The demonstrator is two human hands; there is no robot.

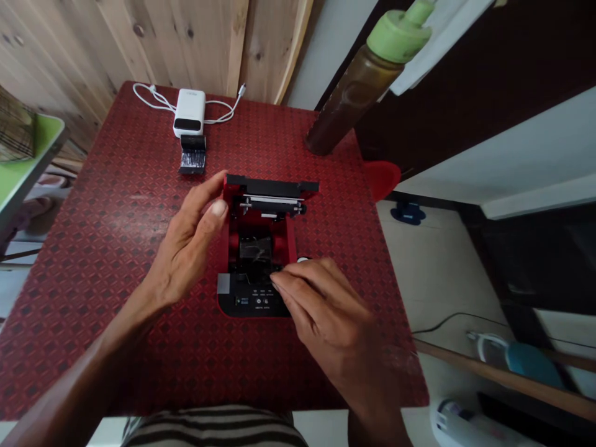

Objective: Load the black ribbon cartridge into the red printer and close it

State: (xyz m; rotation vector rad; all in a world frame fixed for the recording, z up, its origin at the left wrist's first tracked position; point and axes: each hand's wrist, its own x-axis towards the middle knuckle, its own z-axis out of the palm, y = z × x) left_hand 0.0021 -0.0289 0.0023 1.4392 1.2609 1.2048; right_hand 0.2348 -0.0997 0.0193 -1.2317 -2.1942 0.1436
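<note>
at the middle of the table (139,186), the opened red-and-black device (246,295) is touched at the left of its raised lid (272,186) by the left hand (189,242), loosely spread; over its near right part the right hand (330,304) is curled, whether pinching anything cannot be told.

Lettering (262,293) on black panel (242,309) illegibly small, green bottle cap (395,38) cut off at the top edge

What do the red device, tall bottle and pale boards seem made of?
Red device: probably plastic, from its smooth, molded-looking shell.
Tall bottle: probably plastic, its smooth body looking translucent brown; glass is possible.
Pale boards: likely wood, matte, showing knots and grain.
</note>
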